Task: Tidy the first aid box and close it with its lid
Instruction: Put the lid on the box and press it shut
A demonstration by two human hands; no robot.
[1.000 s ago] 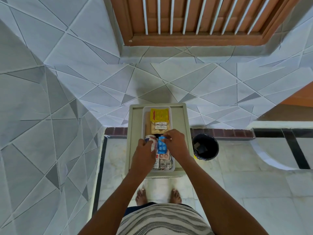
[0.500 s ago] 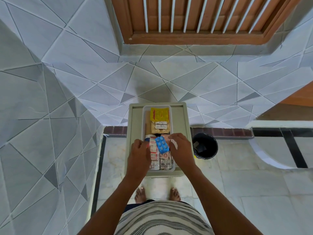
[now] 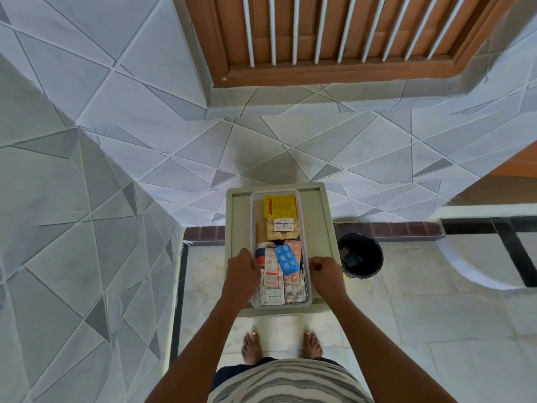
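- First aid box (image 3: 308,286): clear plastic, long rectangle with rounded corners, no lid on it. It stands in the middle of a beige stool top (image 3: 322,225), long axis running near to far.
- Contents, far end: yellow sachet (image 3: 280,205) with red print, too small to read; next nearer, a tan blister strip (image 3: 282,229) bearing a white label, illegible.
- Contents, near half: blue blister strip (image 3: 286,259) with round pills lies tilted on top; under and around it, silver foil strips (image 3: 268,295) with red and black print, not readable; a pink strip (image 3: 294,248) just beyond the blue one.
- Left hand (image 3: 242,271): fingers curled over the box's left wall, gripping it.
- Right hand (image 3: 325,274): fingers curled at the box's right wall, touching it; whether they hook over the rim, cannot tell.
- Stool top: matte moulded plastic, raised rim, set against the far wall.
- Room: wall tiles (image 3: 116,141) pale grey in angular geometric pattern; marble-look floor (image 3: 436,330); black round bin (image 3: 360,255) right of the stool; brown wooden window frame (image 3: 334,71) with white bars above.
- Bare feet (image 3: 283,344) near the stool.
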